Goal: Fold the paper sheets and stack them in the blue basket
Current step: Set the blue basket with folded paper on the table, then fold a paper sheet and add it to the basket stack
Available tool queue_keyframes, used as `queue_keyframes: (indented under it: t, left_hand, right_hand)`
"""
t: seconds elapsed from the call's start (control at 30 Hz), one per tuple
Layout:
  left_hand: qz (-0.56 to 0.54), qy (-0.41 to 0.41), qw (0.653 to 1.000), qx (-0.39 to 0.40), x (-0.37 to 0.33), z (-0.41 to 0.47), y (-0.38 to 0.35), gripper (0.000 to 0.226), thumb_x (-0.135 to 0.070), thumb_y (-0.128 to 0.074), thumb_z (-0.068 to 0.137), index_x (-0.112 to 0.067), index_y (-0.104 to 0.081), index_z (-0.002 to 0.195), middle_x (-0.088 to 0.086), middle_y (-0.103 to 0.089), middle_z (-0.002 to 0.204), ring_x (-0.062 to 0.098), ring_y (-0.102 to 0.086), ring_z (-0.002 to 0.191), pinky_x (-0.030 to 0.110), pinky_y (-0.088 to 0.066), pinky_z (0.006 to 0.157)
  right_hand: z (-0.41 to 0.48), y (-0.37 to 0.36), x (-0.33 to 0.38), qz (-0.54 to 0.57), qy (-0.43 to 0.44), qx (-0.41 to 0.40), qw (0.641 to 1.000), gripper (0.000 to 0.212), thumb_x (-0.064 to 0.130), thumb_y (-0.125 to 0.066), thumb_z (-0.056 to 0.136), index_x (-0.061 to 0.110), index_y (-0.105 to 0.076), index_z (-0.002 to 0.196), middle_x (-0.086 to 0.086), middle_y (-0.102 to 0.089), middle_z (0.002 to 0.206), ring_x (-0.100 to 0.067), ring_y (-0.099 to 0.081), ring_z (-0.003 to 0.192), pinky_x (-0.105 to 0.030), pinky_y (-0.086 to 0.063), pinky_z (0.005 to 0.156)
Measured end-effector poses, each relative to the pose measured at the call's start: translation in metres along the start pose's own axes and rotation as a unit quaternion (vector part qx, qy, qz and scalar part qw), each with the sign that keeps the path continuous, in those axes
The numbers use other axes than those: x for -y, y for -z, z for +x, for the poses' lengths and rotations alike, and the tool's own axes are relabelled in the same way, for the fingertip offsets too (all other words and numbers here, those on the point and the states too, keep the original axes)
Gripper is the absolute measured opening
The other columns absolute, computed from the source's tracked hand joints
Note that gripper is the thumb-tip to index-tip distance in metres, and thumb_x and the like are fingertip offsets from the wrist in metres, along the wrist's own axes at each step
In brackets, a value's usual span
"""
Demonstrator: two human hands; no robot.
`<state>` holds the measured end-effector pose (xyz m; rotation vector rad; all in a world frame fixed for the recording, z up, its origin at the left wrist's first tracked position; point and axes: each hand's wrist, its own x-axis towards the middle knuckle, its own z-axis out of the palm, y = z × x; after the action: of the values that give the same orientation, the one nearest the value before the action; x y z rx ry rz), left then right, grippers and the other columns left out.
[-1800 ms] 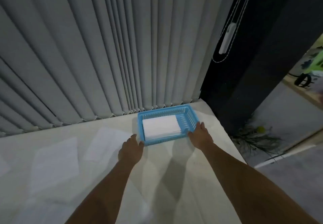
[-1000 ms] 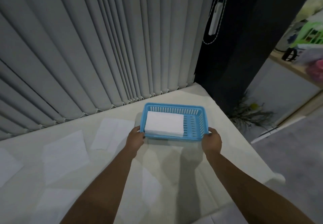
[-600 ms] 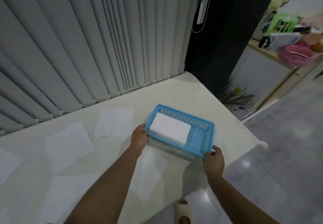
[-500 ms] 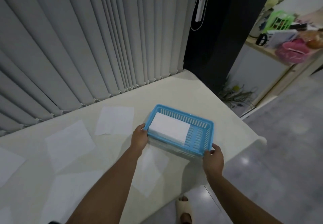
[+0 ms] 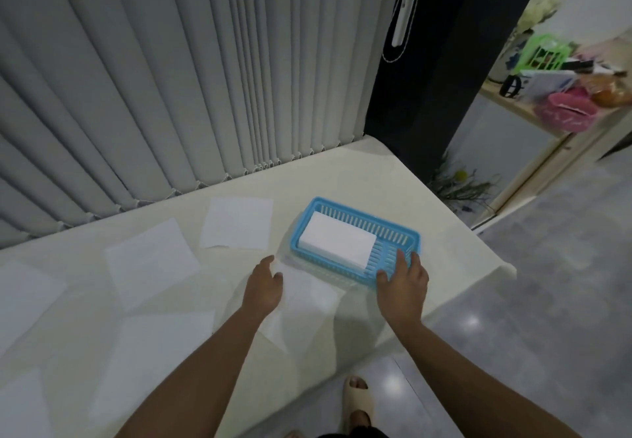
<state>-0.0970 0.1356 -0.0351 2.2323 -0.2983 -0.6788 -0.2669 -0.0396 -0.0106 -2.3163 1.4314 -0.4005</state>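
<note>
Head view, tabletop (image 5: 359, 177): pale surface in front of grey blinds (image 5: 171, 78), with loose paper sheets lying flat across it.
Blue basket (image 5: 400, 232): near the right corner, holding a folded stack (image 5: 337, 241) at its left end.
Right hand (image 5: 403, 276): fingers hooked over the basket's near right corner, gripping the rim.
Left hand (image 5: 265, 283): open and empty, palm down on the nearest sheet (image 5: 304, 304), just left of the basket.
Other sheets: one (image 5: 237, 222) near the blinds, one (image 5: 150, 259) further left, all unfolded.
Handling: paper is probably light, limp and easily creased; pinch it at a corner or edge, and press along the fold.
Basket handling: rigid slotted plastic, likely light; hold by the rim.
</note>
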Motion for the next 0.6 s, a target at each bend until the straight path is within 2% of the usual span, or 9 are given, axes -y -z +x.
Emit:
queue_keyframes:
  t: [0.1, 0.23, 0.3, 0.37, 0.4, 0.43, 0.5, 0.6]
  left_hand:
    - [0.01, 0.021, 0.999, -0.04, 0.024, -0.01, 0.01, 0.047, -0.018, -0.049, 0.096, -0.012, -0.04, 0.141, 0.013, -0.046, 0.145, 0.03, -0.045, 0.132, 0.04, -0.033, 0.114]
    - [0.026, 0.044, 0.995, -0.081, 0.046, -0.028, 0.022, 0.049, -0.023, -0.051, 0.094, -0.015, -0.04, 0.141, 0.009, -0.048, 0.143, 0.028, -0.046, 0.132, 0.041, -0.036, 0.112]
    - [0.038, 0.061, 0.993, -0.096, 0.055, -0.038, 0.025, 0.05, -0.025, -0.05, 0.094, -0.018, -0.037, 0.142, 0.007, -0.047, 0.144, 0.026, -0.044, 0.132, 0.041, -0.036, 0.111]
    - [0.067, 0.068, 0.99, -0.102, 0.061, -0.045, 0.027, 0.051, -0.028, -0.047, 0.095, -0.021, -0.034, 0.143, 0.005, -0.046, 0.144, 0.026, -0.042, 0.133, 0.041, -0.035, 0.11]
    - [0.078, 0.073, 0.989, -0.101, 0.062, -0.048, 0.028, 0.05, -0.028, -0.046, 0.095, -0.022, -0.034, 0.144, 0.004, -0.046, 0.144, 0.025, -0.042, 0.133, 0.041, -0.035, 0.109]
    - [0.084, 0.079, 0.988, -0.1, 0.063, -0.049, 0.029, 0.05, -0.028, -0.045, 0.095, -0.022, -0.033, 0.144, 0.004, -0.046, 0.144, 0.025, -0.042, 0.133, 0.041, -0.035, 0.109]
    - [0.097, 0.087, 0.986, -0.103, 0.064, -0.052, 0.03, 0.049, -0.028, -0.045, 0.096, -0.022, -0.033, 0.143, 0.004, -0.046, 0.142, 0.025, -0.042, 0.132, 0.04, -0.036, 0.108]
    - [0.13, 0.1, 0.981, -0.102, 0.057, -0.052, 0.029, 0.05, -0.028, -0.043, 0.096, -0.022, -0.03, 0.144, 0.004, -0.044, 0.143, 0.025, -0.041, 0.132, 0.04, -0.036, 0.108]
  right_hand:
    - [0.002, -0.006, 0.02, -0.024, 0.091, 0.006, 0.996, 0.056, 0.02, -0.064, 0.084, 0.007, -0.049, 0.136, -0.021, -0.034, 0.151, -0.044, -0.036, 0.132, -0.053, -0.029, 0.111]
    - [0.001, -0.018, 0.056, -0.078, 0.216, 0.067, 0.971, 0.054, 0.022, -0.062, 0.086, 0.013, -0.048, 0.138, -0.015, -0.032, 0.153, -0.04, -0.032, 0.137, -0.051, -0.022, 0.115]
    - [0.001, -0.028, 0.075, -0.107, 0.306, 0.08, 0.943, 0.053, 0.019, -0.067, 0.08, 0.013, -0.055, 0.131, -0.014, -0.045, 0.146, -0.038, -0.042, 0.131, -0.051, -0.03, 0.111]
    - [0.005, -0.043, 0.091, -0.155, 0.394, 0.088, 0.902, 0.053, 0.02, -0.075, 0.066, 0.016, -0.065, 0.118, -0.011, -0.06, 0.131, -0.034, -0.056, 0.115, -0.048, -0.042, 0.102]
    - [0.008, -0.05, 0.1, -0.183, 0.429, 0.098, 0.879, 0.052, 0.022, -0.076, 0.062, 0.017, -0.068, 0.113, -0.008, -0.063, 0.126, -0.031, -0.058, 0.111, -0.045, -0.041, 0.101]
    - [0.01, -0.055, 0.108, -0.207, 0.459, 0.109, 0.857, 0.049, 0.024, -0.074, 0.064, 0.019, -0.068, 0.113, -0.006, -0.064, 0.125, -0.03, -0.057, 0.112, -0.045, -0.035, 0.102]
    - [0.013, -0.065, 0.122, -0.242, 0.511, 0.142, 0.812, 0.045, 0.024, -0.057, 0.08, 0.018, -0.059, 0.125, -0.004, -0.056, 0.135, -0.03, -0.046, 0.126, -0.046, -0.018, 0.109]
    - [0.013, -0.08, 0.142, -0.334, 0.549, 0.22, 0.734, 0.054, 0.019, -0.034, 0.093, 0.013, -0.029, 0.146, -0.007, -0.031, 0.153, -0.034, -0.017, 0.143, -0.059, 0.003, 0.115]
